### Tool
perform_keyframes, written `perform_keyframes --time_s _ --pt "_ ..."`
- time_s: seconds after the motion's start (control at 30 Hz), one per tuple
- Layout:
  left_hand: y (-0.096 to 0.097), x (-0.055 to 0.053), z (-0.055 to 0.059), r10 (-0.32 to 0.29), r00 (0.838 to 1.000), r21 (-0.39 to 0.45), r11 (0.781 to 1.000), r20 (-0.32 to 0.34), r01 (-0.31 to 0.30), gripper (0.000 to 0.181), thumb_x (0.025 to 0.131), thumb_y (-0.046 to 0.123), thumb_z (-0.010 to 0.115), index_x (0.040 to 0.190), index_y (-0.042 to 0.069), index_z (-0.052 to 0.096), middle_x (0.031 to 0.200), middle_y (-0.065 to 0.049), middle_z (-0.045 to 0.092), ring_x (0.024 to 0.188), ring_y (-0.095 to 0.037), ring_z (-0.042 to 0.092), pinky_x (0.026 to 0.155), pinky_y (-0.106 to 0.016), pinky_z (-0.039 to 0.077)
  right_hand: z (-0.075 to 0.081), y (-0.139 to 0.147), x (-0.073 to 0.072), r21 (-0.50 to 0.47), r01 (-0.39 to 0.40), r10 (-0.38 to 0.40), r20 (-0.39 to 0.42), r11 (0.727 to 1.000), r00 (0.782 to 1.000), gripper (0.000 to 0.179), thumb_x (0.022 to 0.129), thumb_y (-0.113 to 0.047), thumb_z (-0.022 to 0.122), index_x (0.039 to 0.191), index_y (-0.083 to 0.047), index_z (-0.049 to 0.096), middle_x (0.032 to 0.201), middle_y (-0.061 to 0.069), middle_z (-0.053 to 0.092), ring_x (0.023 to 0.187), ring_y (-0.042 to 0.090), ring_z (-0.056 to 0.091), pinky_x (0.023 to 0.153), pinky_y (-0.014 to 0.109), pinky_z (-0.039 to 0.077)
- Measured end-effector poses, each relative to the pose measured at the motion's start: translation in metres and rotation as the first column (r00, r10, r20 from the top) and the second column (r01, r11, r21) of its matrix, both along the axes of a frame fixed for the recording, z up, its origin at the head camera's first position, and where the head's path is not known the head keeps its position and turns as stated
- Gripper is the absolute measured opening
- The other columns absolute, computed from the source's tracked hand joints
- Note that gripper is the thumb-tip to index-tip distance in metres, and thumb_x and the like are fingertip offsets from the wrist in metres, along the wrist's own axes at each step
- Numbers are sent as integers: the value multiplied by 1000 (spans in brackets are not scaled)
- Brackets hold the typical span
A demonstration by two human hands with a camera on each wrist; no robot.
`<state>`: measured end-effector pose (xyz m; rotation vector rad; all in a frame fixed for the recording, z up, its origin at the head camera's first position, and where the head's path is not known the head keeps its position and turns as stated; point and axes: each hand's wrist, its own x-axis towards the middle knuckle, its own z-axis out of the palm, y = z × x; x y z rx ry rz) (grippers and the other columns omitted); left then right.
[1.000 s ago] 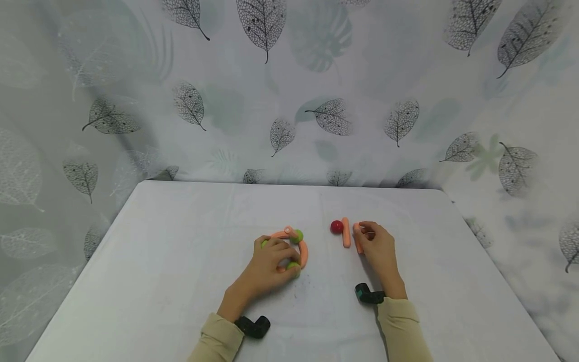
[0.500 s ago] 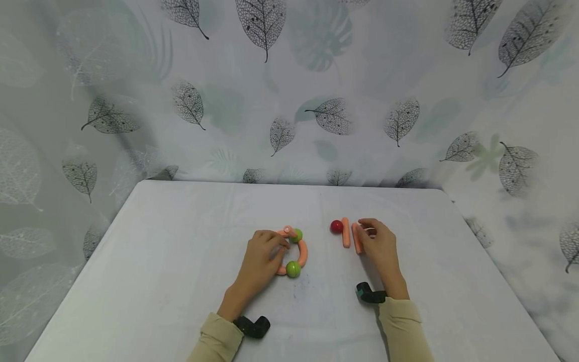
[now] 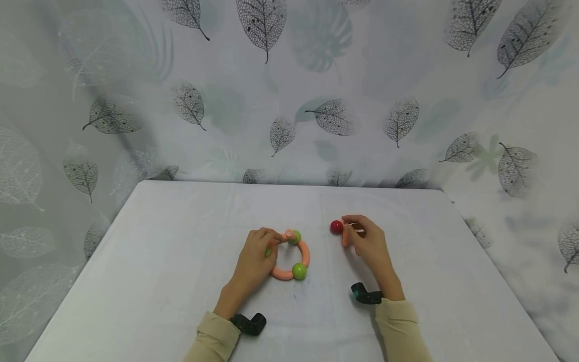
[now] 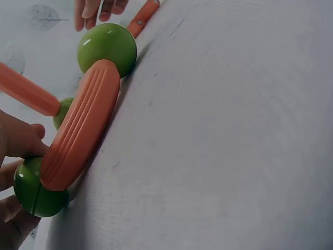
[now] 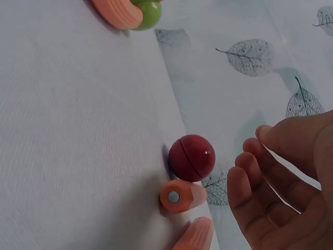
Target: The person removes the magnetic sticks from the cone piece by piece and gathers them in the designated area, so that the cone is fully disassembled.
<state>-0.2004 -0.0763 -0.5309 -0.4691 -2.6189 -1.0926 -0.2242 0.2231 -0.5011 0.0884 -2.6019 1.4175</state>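
A ring of curved orange pieces (image 3: 305, 253) and green balls (image 3: 299, 271) lies flat at the table's middle. My left hand (image 3: 254, 253) is at its left side, thumb and fingers pinching a green ball (image 4: 39, 188) beside a ridged curved orange piece (image 4: 83, 125). An orange stick (image 4: 28, 89) rises from the ring's far side. My right hand (image 3: 368, 244) hovers over two straight orange sticks, fingers loosely bent and touching nothing in the right wrist view. A red ball (image 5: 192, 158) lies against one orange stick (image 5: 182, 196) with a metal disc in its end; the other stick (image 5: 196, 235) is partly cut off.
A white cloth covers the table (image 3: 181, 281). Behind it hangs a leaf-patterned curtain (image 3: 280, 90). Both wrists carry small black cameras (image 3: 250, 324).
My left hand has shifted to the ring's left side, and the ring has slid slightly right and nearer. My right hand has come off the right-hand orange stick and moved left above the sticks.
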Motion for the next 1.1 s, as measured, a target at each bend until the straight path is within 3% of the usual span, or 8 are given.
perform_keyframes --time_s 0.1,0.33,0.47,0.6,0.77,0.97,1.1 --pt "-1 1 2 -1 1000 -10 1000 12 2 26 92 1 69 112 17 72 118 3 69 114 -23 57 96 -42 53 1 -7 0 -4 -73 73 -21 997 997 24 103 -17 67 126 -14 71 120 11 74 104 26 69 79 17 54" --pt "-2 2 3 -15 996 -26 1000 89 17 50 83 0 64 130 14 69 128 -3 69 117 -26 58 98 -45 52 1 -21 2 68 -180 182 -24 981 983 24 100 -11 69 123 -17 72 120 2 75 109 20 69 91 23 56" --pt "-2 2 2 -32 992 -48 998 120 38 61 79 0 62 137 16 67 133 -5 69 121 -31 59 102 -53 48 -2 -27 2 79 -279 283 -42 957 958 24 100 -8 69 122 -14 73 120 2 75 108 19 69 91 29 58" --pt "-2 2 0 -38 992 -80 996 120 48 65 77 2 62 140 17 65 134 -6 69 122 -34 58 95 -56 46 -4 -32 4 63 -366 369 -55 928 928 22 101 -10 69 123 -11 72 120 4 74 106 19 68 91 31 58" --pt "-2 3 0 -32 994 -53 998 102 38 61 78 4 64 138 16 66 133 -5 70 120 -32 59 91 -54 44 -2 -38 6 43 -416 418 -43 908 908 22 101 -12 68 123 -9 72 121 5 74 104 19 68 91 30 58" --pt "-1 3 0 -6 996 5 1000 85 6 40 92 15 68 132 17 70 128 -3 74 118 -31 60 92 -53 44 0 -46 9 53 -438 440 -32 897 897 25 98 -14 73 123 -11 72 120 4 74 103 15 68 92 29 58" --pt "0 3 -1 7 998 19 1000 68 -9 30 95 20 71 125 17 72 123 -2 76 115 -31 62 92 -54 45 0 -53 10 40 -479 481 -46 877 876 28 97 -16 75 124 -9 71 122 9 74 103 17 69 92 29 59"
